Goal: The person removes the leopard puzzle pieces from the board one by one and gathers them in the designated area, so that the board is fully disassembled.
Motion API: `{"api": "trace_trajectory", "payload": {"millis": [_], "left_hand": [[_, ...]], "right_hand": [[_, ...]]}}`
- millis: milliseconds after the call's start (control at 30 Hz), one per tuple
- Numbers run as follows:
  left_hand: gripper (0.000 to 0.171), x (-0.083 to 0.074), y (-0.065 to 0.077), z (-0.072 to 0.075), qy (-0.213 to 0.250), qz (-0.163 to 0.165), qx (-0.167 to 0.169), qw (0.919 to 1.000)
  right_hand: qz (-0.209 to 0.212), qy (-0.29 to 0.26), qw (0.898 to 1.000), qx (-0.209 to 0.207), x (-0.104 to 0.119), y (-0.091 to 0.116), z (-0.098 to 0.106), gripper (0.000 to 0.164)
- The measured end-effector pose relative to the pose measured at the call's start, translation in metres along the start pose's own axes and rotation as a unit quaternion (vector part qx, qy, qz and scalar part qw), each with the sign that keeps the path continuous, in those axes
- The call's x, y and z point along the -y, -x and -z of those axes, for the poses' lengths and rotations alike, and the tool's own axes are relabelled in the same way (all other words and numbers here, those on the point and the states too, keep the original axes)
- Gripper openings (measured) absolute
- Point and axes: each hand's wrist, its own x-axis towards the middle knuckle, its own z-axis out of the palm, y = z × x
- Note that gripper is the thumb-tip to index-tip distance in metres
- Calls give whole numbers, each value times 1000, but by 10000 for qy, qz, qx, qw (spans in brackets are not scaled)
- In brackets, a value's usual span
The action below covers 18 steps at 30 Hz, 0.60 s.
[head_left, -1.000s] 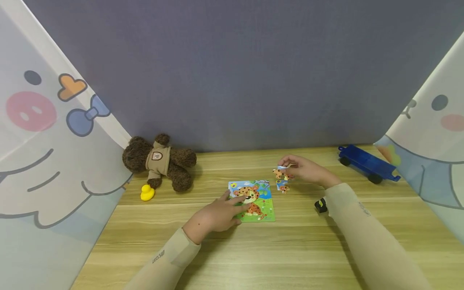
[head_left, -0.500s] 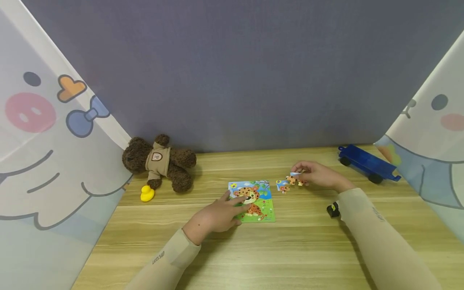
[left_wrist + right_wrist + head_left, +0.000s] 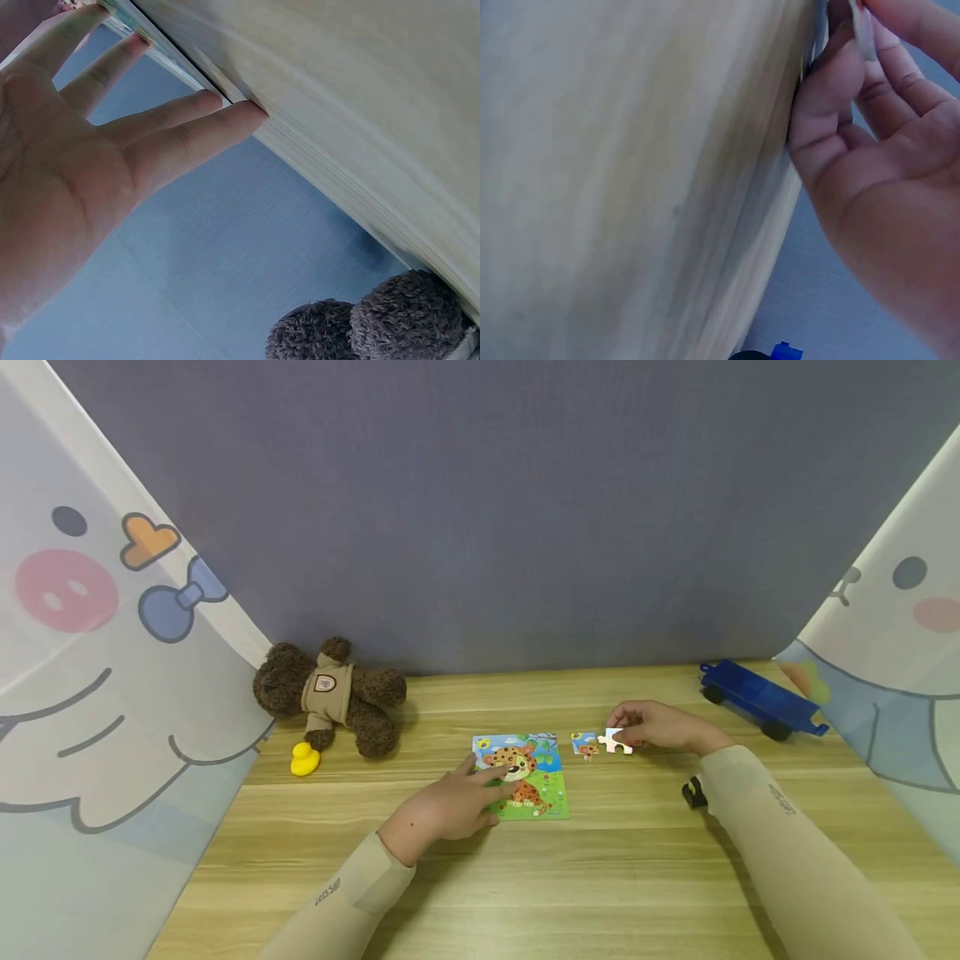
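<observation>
Pinching is done by the right hand (image 3: 651,724): a loose puzzle piece (image 3: 611,738) is gripped between thumb and fingers, its thin edge also caught at the top of the right-wrist view. With twelve o'clock taken as straight ahead, that piece is held low over the table (image 3: 570,885), toward eight or nine; its print is washed out by glare. Just past it, at nine o'clock, a second puzzle piece (image 3: 584,743) is laid face up, so near that contact or interlocking cannot be told.

The step in hand is judged to be the bringing together of the two pieces; by the next move a level hold, matched tabs and a light press would be called for, since the second piece is steadied by neither hand.

Toward half past eight, a leopard picture board (image 3: 546,783) is partly covered by the left hand (image 3: 457,804), whose fingers are outstretched, with nothing gripped. Farther out, a blue toy trailer (image 3: 761,693) is seen between two and three o'clock; from the left hand, a brown teddy bear (image 3: 327,692) is found at ten, a yellow duck (image 3: 305,760) nearer half past nine.
</observation>
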Motion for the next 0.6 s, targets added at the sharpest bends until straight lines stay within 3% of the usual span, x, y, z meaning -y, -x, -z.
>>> {"api": "trace_trajectory", "payload": {"millis": [600], "left_hand": [[61,0,-1,0,-103,20,-3,9999]], "right_hand": [[-170,168,9997,112,3,-7,1,22]]}}
